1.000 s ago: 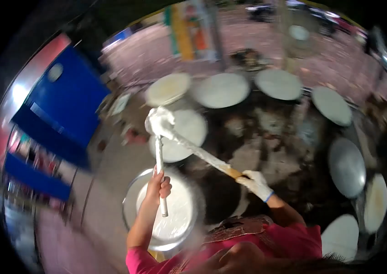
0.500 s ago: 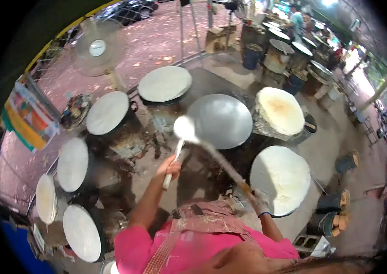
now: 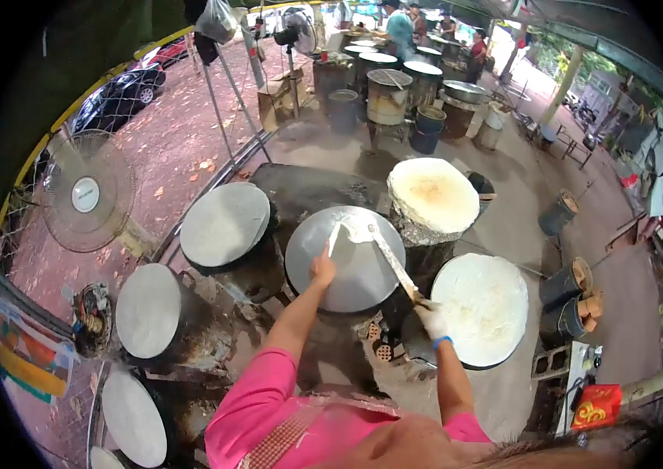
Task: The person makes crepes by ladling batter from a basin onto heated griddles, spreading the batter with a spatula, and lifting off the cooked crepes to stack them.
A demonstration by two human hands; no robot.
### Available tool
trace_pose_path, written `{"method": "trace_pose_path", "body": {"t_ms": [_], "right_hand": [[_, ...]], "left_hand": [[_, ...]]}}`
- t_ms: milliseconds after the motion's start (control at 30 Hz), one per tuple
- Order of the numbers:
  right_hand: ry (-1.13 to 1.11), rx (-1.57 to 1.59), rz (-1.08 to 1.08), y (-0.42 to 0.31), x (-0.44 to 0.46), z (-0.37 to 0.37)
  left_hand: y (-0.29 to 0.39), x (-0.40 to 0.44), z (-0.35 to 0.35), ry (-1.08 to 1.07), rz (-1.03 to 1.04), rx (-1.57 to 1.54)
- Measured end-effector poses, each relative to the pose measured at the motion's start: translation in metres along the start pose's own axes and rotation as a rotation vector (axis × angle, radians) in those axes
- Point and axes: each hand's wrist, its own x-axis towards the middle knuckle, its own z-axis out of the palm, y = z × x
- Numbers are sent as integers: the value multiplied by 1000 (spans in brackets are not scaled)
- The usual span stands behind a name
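Note:
A wide, shallow grey metal pan lies in front of me. Near its far side sits a shiny white mass, like wet batter or dough. My left hand is closed around a slim white-handled tool, whose tip meets the mass from the left. On the right, my right hand, in a pale glove with a blue band at the wrist, grips a long wooden stick coated in white. The stick's far end reaches the same mass.
Round pans covered in white sheets stand around me: one at right, one behind it, several at left, including a near one. A fan stands at left. Buckets line the right. People work at pans further back.
Both hands have carried their tools forward over the metal pan. The white mass, held up before its left edge earlier, is now at the pan's far side. My view has turned.

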Motion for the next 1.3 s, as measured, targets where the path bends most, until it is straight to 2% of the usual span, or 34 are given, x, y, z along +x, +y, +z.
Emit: {"method": "trace_pose_path", "body": {"t_ms": [33, 67, 133, 167, 200, 267, 300, 333, 367, 400, 433, 467, 500, 533, 567, 600, 633, 667, 700, 733, 767, 800, 833, 867, 900, 967, 1000, 1033, 1067, 1133, 1200, 1267, 1300], "right_hand": [[9, 185, 228, -46, -17, -14], [106, 364, 216, -56, -13, 1], [297, 710, 182, -69, -5, 33], [361, 533, 0, -37, 20, 67], [111, 179, 87, -39, 29, 73], [111, -584, 63, -51, 28, 71], [95, -605, 115, -53, 30, 61], [100, -500, 192, -48, 33, 57], [163, -90, 190, -34, 44, 76], [231, 308, 187, -13, 50, 91], [205, 621, 316, -62, 45, 101], [230, 413, 222, -42, 67, 135], [162, 231, 172, -53, 82, 153], [190, -141, 6, -86, 82, 144], [98, -241, 59, -105, 85, 124], [64, -353, 100, -122, 80, 99], [15, -261, 105, -109, 79, 78], [-53, 166, 172, -112, 65, 62], [19, 146, 196, -102, 49, 59], [210, -27, 398, -101, 47, 81], [240, 84, 436, -102, 32, 102], [199, 237, 332, -95, 38, 137], [145, 397, 235, -125, 31, 152], [173, 135, 253, -144, 22, 146], [88, 129, 225, -124, 29, 140], [-57, 79, 190, -108, 30, 94], [-37, 404, 441, -167, 1, 52], [136, 596, 294, -111, 18, 68], [218, 756, 297, -115, 11, 67], [-16, 590, 323, -67, 32, 121], [-54, 643, 113, -68, 44, 153], [-248, 462, 284, -82, 52, 101], [-230, 566, 258, -59, 59, 79]], "left_hand": [[28, -19, -40, -44, -48, 184], [42, -27, -62, -84, -96, 363], [36, -20, -61, -72, -38, 329], [41, -20, -64, -66, -44, 280], [46, -20, -68, -62, -50, 238], [56, -8, -80, 99, -46, 46], [63, -1, -92, 177, -26, -40], [77, -9, -120, 224, -12, -137], [91, -17, -148, 270, 6, -234], [87, -21, -164, 188, -122, -272], [59, -26, -165, 270, 206, -266], [25, -32, -162, 355, 532, -271], [-7, -47, -158, 194, 315, -312], [-20, -78, -163, 90, 179, -312], [-33, -108, -167, -12, 42, -298], [-34, -143, -183, -66, 1, -251], [-62, -168, -184, -40, 21, -156], [-90, -190, -183, -11, 38, -60], [-117, -210, -180, 19, 53, 35], [-117, -219, -185, -107, -22, -417], [-149, -221, -172, -91, -63, -390], [-181, -225, -159, -76, -104, -364], [-194, -230, -154, -62, -145, -338], [-210, -236, -153, -71, -150, -307], [-209, -241, -158, -80, -154, -275], [-163, -247, -175, -86, -95, -189], [-153, -247, -184, -84, -14, -113], [-150, -248, -184, -85, -123, -174], [-142, -252, -185, -80, -204, -219], [-111, -254, -190, -65, -331, -287], [-89, -255, -186, -43, -416, -348], [-85, -267, -184, -20, -487, -398], [-66, -275, -191, -17, -527, -459]]}}
